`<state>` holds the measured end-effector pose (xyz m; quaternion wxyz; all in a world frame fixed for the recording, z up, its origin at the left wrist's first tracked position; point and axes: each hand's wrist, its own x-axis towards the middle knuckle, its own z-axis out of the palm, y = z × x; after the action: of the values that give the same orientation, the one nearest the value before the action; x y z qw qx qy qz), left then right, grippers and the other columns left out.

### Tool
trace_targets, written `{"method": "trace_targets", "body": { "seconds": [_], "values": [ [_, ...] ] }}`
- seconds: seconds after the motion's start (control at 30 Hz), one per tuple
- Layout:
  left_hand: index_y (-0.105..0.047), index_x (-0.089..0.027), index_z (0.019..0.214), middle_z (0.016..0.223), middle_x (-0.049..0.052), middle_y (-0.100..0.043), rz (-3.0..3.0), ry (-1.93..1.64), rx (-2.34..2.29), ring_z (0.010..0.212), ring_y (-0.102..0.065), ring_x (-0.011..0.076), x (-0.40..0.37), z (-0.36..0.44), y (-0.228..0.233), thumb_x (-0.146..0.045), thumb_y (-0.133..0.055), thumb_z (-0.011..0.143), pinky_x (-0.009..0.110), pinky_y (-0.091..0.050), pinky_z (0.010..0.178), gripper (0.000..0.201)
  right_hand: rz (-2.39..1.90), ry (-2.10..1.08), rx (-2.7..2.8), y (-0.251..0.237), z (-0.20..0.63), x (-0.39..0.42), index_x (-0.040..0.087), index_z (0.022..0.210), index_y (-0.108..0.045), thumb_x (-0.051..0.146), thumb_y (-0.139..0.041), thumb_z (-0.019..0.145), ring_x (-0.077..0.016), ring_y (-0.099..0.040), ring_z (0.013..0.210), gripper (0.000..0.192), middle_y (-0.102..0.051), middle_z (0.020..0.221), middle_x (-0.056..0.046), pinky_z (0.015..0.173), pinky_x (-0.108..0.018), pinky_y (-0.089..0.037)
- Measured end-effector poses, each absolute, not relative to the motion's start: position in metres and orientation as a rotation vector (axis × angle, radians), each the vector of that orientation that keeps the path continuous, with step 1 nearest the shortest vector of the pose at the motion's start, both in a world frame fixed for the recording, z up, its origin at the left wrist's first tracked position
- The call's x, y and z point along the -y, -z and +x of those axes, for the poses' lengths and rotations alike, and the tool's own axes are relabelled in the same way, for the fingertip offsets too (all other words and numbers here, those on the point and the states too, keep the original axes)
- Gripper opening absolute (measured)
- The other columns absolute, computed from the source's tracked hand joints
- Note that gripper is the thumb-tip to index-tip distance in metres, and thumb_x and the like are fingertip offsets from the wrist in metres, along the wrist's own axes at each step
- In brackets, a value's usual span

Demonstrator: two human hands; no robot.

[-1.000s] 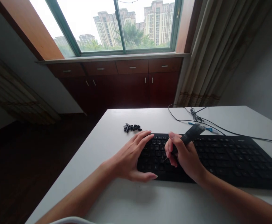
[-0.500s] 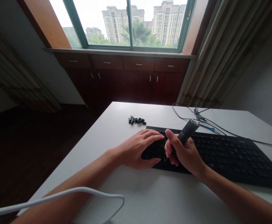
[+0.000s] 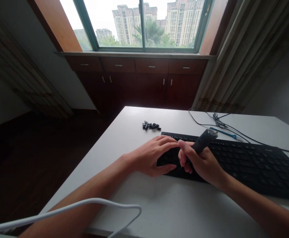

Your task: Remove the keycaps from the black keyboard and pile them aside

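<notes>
A black keyboard [image 3: 248, 162] lies across the white table. My left hand [image 3: 156, 155] rests on its left end, fingers stretched out and thumb apart, holding nothing. Beside it, my right hand [image 3: 201, 162] is closed around a dark keycap puller [image 3: 202, 141], held tilted above the keys. Its upper end looks pale and bristly. The lower tip, a thin wire, is mostly hidden by my fingers. Just beyond the keyboard's left corner sits a small pile of loose black keycaps [image 3: 152, 126].
A blue stick-like tool [image 3: 223, 133] lies behind the keyboard, near a tangled black cable [image 3: 218, 121]. A white cable [image 3: 89, 200] arches over my left forearm. Wooden cabinets [image 3: 139, 84] stand below the window beyond the white table [image 3: 107, 142].
The whole view has shifted, so things appear slightly farther right. The keycap puller's wire tip, visible below my right fingers before, is now barely seen. My left hand remains on the keyboard.
</notes>
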<state>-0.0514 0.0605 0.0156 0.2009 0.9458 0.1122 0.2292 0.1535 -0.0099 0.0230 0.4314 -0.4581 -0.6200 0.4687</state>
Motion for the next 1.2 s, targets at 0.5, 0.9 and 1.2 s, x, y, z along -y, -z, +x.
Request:
{"method": "trace_targets", "body": {
  "seconds": [0.5, 0.9, 1.2],
  "values": [
    [-0.044, -0.018, 0.141, 0.135, 0.016, -0.057, 2.677, -0.642, -0.307, 0.124, -0.054, 0.0306, -0.061, -0.053, -0.012, -0.039, -0.061, 0.092, 0.048, -0.044, 0.109, 0.056, -1.198, -1.082, 1.588, -0.026, 0.155, 0.011, 0.017, 0.061, -0.064, 0.051, -0.058, 0.095, -0.0145, -0.06, 0.049, 0.049, -0.063, 0.059, -0.003, 0.045, -0.025, -0.05],
    [-0.045, -0.017, 0.141, 0.135, 0.016, -0.057, 2.686, -0.66, -0.306, 0.124, -0.054, 0.0302, -0.061, -0.053, -0.011, -0.04, -0.062, 0.092, 0.046, -0.045, 0.109, 0.057, -1.269, -1.176, 1.416, -0.026, 0.148, 0.013, 0.016, 0.057, -0.064, 0.054, -0.06, 0.093, -0.0134, -0.059, 0.044, 0.052, -0.063, 0.054, -0.003, 0.039, -0.021, -0.048],
    [-0.046, -0.017, 0.141, 0.135, 0.017, -0.057, 2.697, -0.649, -0.313, 0.124, -0.054, 0.0313, -0.061, -0.053, -0.012, -0.04, -0.062, 0.091, 0.048, -0.045, 0.108, 0.057, -1.29, -1.127, 1.507, -0.024, 0.155, 0.007, 0.016, 0.057, -0.065, 0.052, -0.061, 0.093, -0.0146, -0.062, 0.044, 0.051, -0.064, 0.054, -0.004, 0.04, -0.023, -0.051]
  ]
}}
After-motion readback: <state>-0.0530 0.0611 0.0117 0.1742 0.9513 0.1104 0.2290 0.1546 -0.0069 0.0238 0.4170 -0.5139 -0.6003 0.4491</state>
